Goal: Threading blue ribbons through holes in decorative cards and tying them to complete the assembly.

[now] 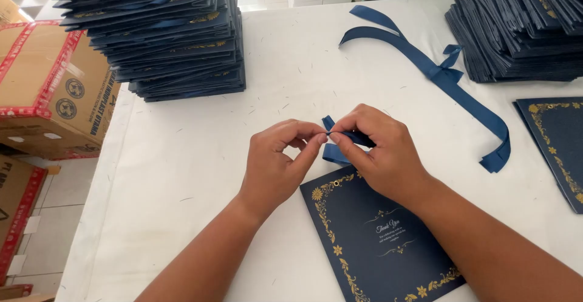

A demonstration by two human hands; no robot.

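My left hand (280,159) and my right hand (379,147) meet at the fingertips and pinch a short piece of dark blue ribbon (333,152) between them. The ribbon loops just above the top edge of a dark blue card (382,241) with gold floral borders, which lies flat on the white table (182,180) under my right wrist. A small eyelet hole sits near the card's top left corner, close to the ribbon.
A tall stack of dark blue cards (161,31) stands at the back left, another stack (522,25) at the back right. A long blue ribbon (437,71) trails across the table. One more card (555,144) lies at the right edge. Cardboard boxes (51,86) sit left of the table.
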